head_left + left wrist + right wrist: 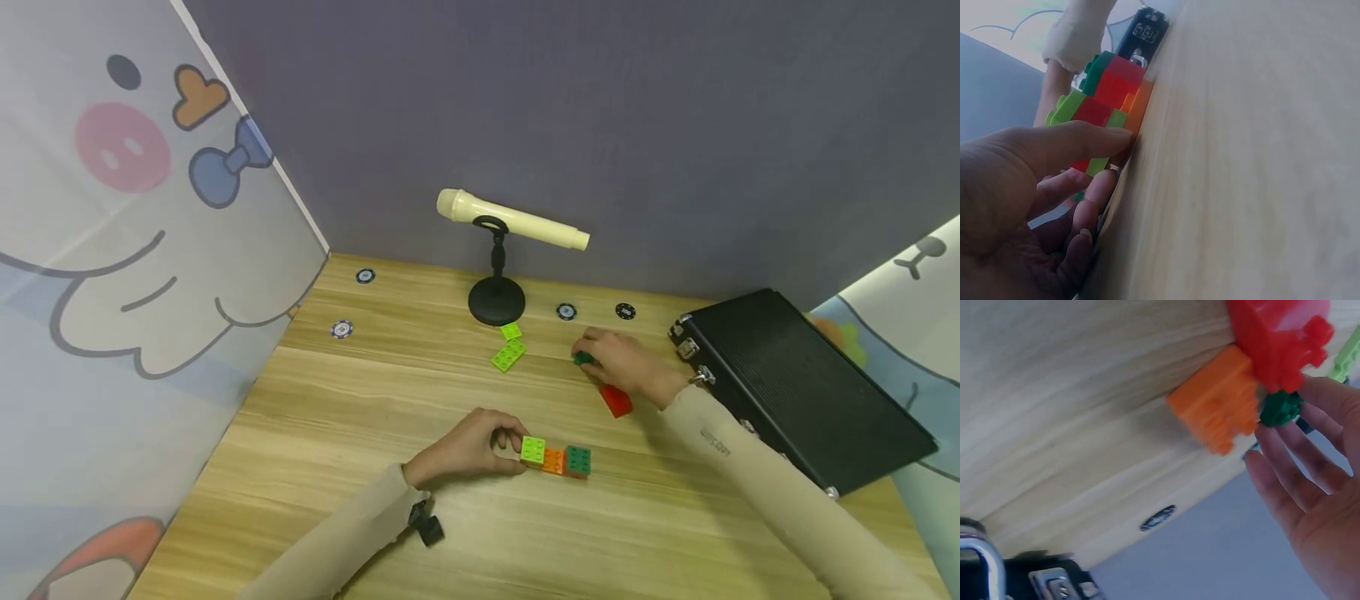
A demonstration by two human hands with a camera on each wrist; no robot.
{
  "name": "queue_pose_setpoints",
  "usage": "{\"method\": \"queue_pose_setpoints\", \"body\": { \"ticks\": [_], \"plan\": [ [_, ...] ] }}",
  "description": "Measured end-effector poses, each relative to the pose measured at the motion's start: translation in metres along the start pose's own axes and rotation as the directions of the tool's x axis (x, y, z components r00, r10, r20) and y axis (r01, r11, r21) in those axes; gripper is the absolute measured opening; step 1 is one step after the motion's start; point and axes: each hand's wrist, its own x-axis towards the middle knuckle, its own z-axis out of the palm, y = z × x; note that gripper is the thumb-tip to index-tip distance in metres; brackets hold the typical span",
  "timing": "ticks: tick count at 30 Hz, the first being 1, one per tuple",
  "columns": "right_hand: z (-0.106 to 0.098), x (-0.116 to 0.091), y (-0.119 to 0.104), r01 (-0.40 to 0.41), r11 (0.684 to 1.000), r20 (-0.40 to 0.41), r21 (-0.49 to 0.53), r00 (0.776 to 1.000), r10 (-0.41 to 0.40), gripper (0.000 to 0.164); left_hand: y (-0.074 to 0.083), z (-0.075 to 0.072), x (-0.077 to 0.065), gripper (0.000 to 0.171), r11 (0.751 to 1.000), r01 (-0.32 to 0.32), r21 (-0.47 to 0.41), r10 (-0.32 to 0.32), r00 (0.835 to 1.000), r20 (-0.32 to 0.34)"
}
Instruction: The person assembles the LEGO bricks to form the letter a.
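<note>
On the wooden table, my left hand (472, 446) pinches the near end of a built row of toy building bricks (553, 461). In the left wrist view, the thumb lies along the stacked lime and red bricks (1092, 112), and an orange brick (1140, 103) forms the base. A dark green brick on red makes the row's other end. Farther back on the right, my right hand (618, 360) pinches a small dark green brick (1281, 408) between thumb and fingertips. Close by it lie a red brick (617, 401) and an orange brick (1216, 400), the latter hidden in the head view.
Lime bricks (509, 355) lie before a black stand (497, 302) holding a cream microphone (517, 223). A black case (802, 392) occupies the right side. Poker chips (342, 329) lie along the back and left, before a grey wall (570, 125).
</note>
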Motion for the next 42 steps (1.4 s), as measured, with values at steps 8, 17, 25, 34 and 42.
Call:
{"method": "queue_pose_setpoints", "body": {
  "ticks": [8, 17, 25, 34, 42],
  "plan": [
    [-0.015, -0.015, -0.045, 0.165, 0.979, -0.185, -0.122, 0.965, -0.185, 0.028, 0.001, -0.001, 0.0, 0.034, 1.0, 0.006, 0.005, -0.006, 1.0, -0.001],
    [-0.023, -0.041, -0.104, 0.289, 0.957, -0.204, -0.02, 0.936, -0.287, 0.028, -0.001, -0.007, 0.005, 0.032, 0.999, -0.015, 0.032, 0.015, 1.0, -0.014],
    [0.003, -0.052, -0.129, 0.339, 0.941, -0.167, -0.002, 0.927, -0.335, 0.028, -0.001, -0.005, 0.004, 0.029, 1.0, -0.006, 0.021, 0.006, 1.0, -0.004],
    [0.013, -0.058, -0.134, 0.329, 0.943, -0.208, 0.046, 0.927, -0.313, 0.026, -0.001, -0.003, 0.003, 0.031, 0.999, -0.018, 0.036, 0.018, 1.0, -0.001],
    [0.018, -0.064, -0.137, 0.319, 0.946, -0.196, 0.052, 0.933, -0.303, 0.029, 0.001, -0.001, 0.002, 0.032, 0.999, -0.011, 0.034, 0.011, 1.0, -0.002]
  ]
}}
